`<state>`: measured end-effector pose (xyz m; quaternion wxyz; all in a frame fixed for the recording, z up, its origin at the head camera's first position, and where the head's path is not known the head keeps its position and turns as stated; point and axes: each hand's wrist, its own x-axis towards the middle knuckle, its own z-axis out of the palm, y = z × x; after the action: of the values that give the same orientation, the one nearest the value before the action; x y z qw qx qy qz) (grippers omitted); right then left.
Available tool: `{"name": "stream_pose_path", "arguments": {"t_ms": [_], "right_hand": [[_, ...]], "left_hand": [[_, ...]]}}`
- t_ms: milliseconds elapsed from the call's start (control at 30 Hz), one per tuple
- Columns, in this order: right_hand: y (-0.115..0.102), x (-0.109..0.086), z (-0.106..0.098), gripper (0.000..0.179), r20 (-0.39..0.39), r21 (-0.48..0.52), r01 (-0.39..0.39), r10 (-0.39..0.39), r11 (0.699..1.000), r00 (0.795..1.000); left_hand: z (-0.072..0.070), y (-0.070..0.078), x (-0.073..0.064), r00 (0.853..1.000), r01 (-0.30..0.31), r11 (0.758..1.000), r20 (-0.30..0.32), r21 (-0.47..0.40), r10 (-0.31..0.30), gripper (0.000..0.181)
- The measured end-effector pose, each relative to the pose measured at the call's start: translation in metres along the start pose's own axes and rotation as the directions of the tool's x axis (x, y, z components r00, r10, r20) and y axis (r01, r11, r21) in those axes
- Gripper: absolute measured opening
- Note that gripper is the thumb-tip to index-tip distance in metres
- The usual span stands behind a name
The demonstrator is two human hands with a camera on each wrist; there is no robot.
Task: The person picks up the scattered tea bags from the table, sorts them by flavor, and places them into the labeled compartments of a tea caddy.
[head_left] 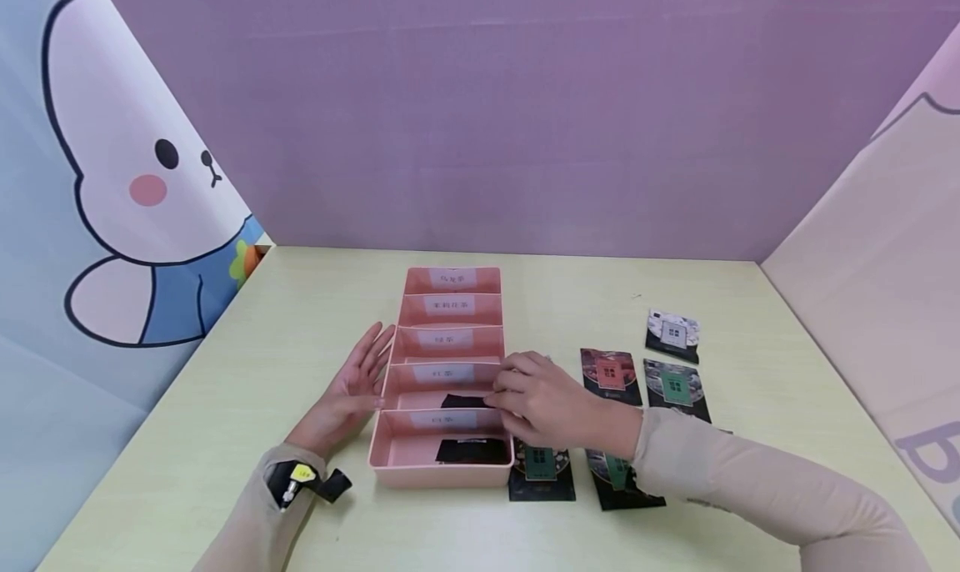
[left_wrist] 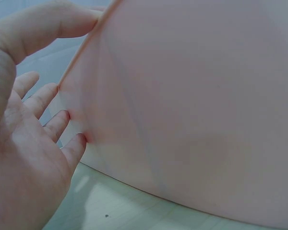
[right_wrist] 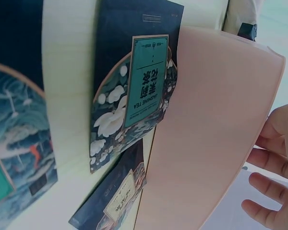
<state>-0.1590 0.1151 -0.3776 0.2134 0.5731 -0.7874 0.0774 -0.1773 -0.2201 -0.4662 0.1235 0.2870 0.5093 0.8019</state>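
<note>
A pink box (head_left: 442,477) with labelled compartments stands at the table's middle. My left hand (head_left: 348,397) rests along its left side, fingers spread; in the left wrist view the fingertips touch the outer wall (left_wrist: 192,105) and the thumb lies at the rim. My right hand (head_left: 543,401) reaches over the right rim into the second compartment from the front. Its curled fingers hold the right end of a black tea packet (head_left: 461,402); the grip itself is hidden. Another black tea packet (head_left: 472,451) lies in the front compartment.
Right of the box lie several tea packets: a red-labelled one (head_left: 609,376), a green-labelled one (head_left: 677,386), a white-and-black one (head_left: 672,335) and a jasmine tea packet (right_wrist: 139,86) close by the box wall. My right forearm (head_left: 750,468) passes over some of them.
</note>
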Motion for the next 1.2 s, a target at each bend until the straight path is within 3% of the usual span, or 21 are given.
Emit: {"name": "stream_pose_path", "arguments": {"t_ms": [367,700,967,1200], "right_hand": [[0.011,-0.001,-0.004,0.023,-0.069,-0.003,0.007,-0.008,1.000,0.998],[0.046,-0.017,-0.009,0.029,-0.139,-0.037,-0.043,0.037,0.998,0.990],[0.076,-0.042,-0.011,0.029,-0.091,-0.083,-0.173,0.166,0.981,0.982],[0.093,-0.060,-0.011,0.033,0.008,-0.115,-0.286,0.289,0.951,0.957]], "left_hand": [[0.001,0.000,0.001,1.000,-0.022,0.999,0.020,-0.024,0.022,0.104],[0.000,-0.001,0.001,0.999,-0.029,0.999,0.028,-0.019,0.030,0.104],[-0.002,-0.003,0.001,0.998,-0.044,0.998,0.036,-0.033,0.045,0.104],[-0.001,-0.003,0.001,0.999,-0.041,0.999,0.031,-0.020,0.041,0.104]]}}
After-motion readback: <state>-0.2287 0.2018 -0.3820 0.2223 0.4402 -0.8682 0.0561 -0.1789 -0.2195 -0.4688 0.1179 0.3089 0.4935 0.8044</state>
